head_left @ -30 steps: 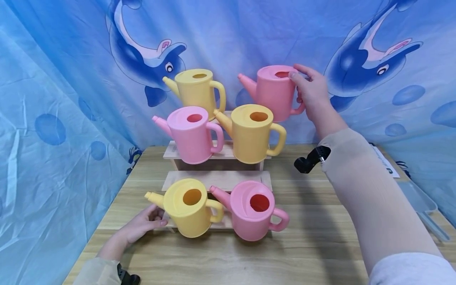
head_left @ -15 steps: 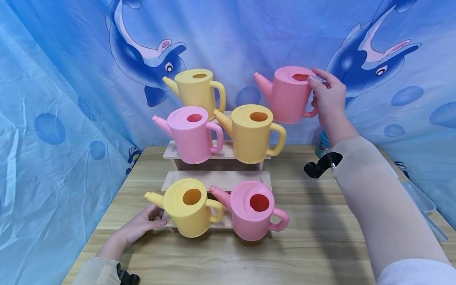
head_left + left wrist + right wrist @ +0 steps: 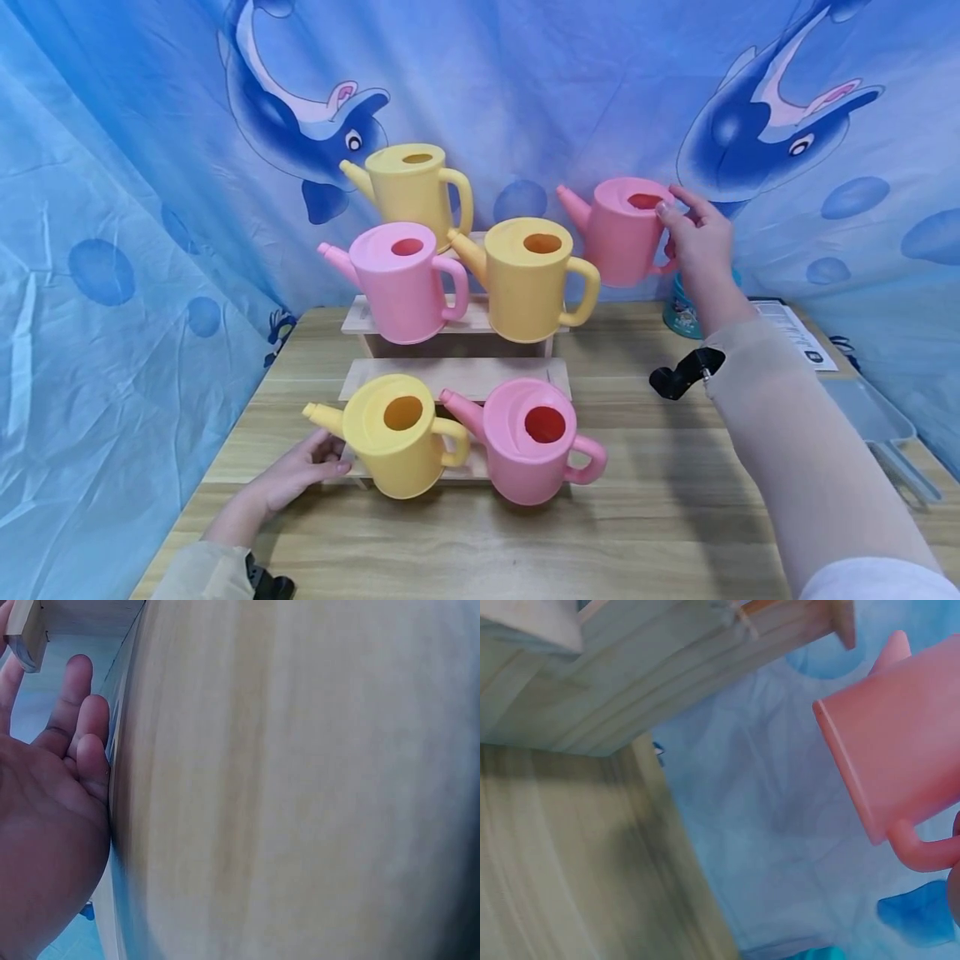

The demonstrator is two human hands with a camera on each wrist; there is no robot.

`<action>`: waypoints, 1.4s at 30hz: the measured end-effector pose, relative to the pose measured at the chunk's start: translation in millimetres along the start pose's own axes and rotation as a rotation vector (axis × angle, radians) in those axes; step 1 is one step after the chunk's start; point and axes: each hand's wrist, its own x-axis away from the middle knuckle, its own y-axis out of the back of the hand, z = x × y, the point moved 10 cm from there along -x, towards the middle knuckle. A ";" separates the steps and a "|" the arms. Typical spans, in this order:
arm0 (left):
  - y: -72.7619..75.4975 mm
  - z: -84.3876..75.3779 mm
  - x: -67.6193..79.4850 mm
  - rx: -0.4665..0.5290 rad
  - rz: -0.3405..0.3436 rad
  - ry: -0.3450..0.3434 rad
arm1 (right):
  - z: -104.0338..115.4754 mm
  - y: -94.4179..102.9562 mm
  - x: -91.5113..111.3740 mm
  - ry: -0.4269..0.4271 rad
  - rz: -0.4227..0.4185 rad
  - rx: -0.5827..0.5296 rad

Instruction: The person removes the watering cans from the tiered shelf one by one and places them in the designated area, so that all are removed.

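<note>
My right hand (image 3: 699, 242) holds a pink watering can (image 3: 624, 237) at the top of its handle, in the air right of a wooden stepped stand (image 3: 457, 379). In the right wrist view, the underside and lower handle of that can (image 3: 900, 742) show. At lower left, my left hand (image 3: 296, 473) grips the left end of the stand's lowest step, with the thumb on the board; several of its fingers (image 3: 91, 716) extend below. On the stand are a yellow and a pink can (image 3: 528, 442) in front, a pink and a yellow can in the middle, and a yellow can (image 3: 411, 196) on top.
A teal tub (image 3: 681, 312) stands behind my right wrist on the wooden table (image 3: 480, 554). Farther right lie a printed sheet (image 3: 795, 333) and a clear plastic tray (image 3: 873, 410). A blue dolphin-print curtain (image 3: 570, 75) hangs behind and at the left.
My right hand has carried the pink watering can to the right, away from the top step, and then lower. The left hand and the other cans have stayed in place.
</note>
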 end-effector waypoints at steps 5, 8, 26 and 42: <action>-1.9 -0.8 -2.9 0.010 0.007 -0.022 | -25.5 2.1 2.3 -0.010 -0.004 0.038; -2.5 -0.5 -4.2 0.013 0.005 -0.023 | -41.8 2.0 4.2 -0.017 0.000 0.062; -2.3 -1.8 -6.9 0.000 0.004 -0.039 | -126.0 -4.1 25.9 -0.155 0.027 0.086; 0.0 1.4 -2.6 0.005 -0.003 -0.014 | -173.8 -9.5 48.6 -0.206 0.061 0.064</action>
